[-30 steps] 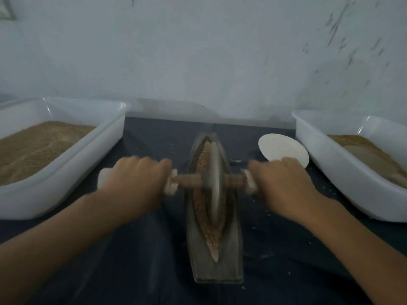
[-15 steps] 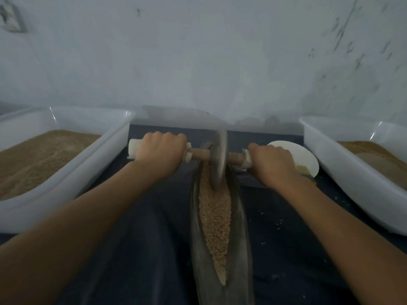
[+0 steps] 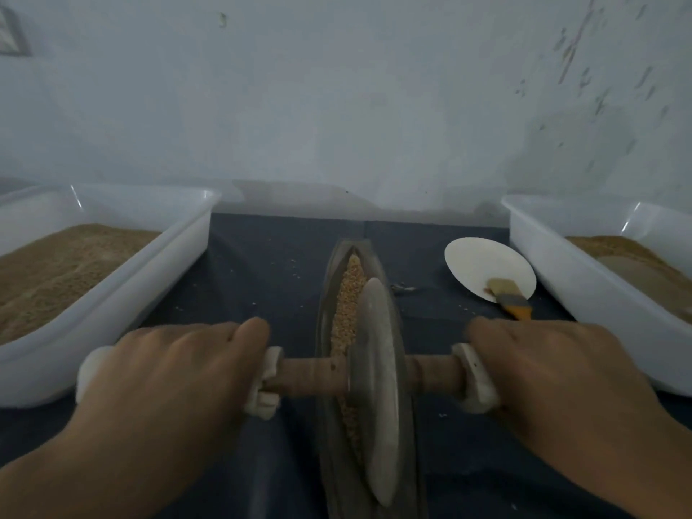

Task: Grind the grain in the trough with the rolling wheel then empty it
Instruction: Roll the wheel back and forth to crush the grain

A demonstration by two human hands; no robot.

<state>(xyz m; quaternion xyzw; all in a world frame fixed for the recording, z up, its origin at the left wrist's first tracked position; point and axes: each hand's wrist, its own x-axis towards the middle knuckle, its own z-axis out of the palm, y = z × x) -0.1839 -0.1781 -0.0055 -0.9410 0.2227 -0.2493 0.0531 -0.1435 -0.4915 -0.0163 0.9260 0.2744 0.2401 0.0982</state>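
Head view, looking down along a dark cloth-covered table [image 3: 262, 264]. Narrow boat-shaped trough [image 3: 382, 264] runs away from the person, centre of frame. Grain [image 3: 350, 290] lies in its groove, visible mostly in the far half and in a strip left of the wheel. Rolling wheel [image 3: 378, 372] stands upright on edge in the trough's near half, a wooden axle [image 3: 307, 376] passing through it crosswise.

Left hand [image 3: 164, 376] grips the axle's left end, fingers curled over a pale end piece. Right hand [image 3: 554, 372] grips the right end the same way, fingers wrapped round; fingertips blurred.

Left white tub [image 3: 179, 234] holds a bed of brown meal, near the trough but apart from it. Right white tub [image 3: 561, 264] holds brown material too. White plate [image 3: 483, 264] sits between the trough and the right tub; a brush [image 3: 509, 297] rests with its bristles on the plate's near edge. Scattered grains on the cloth around the trough.
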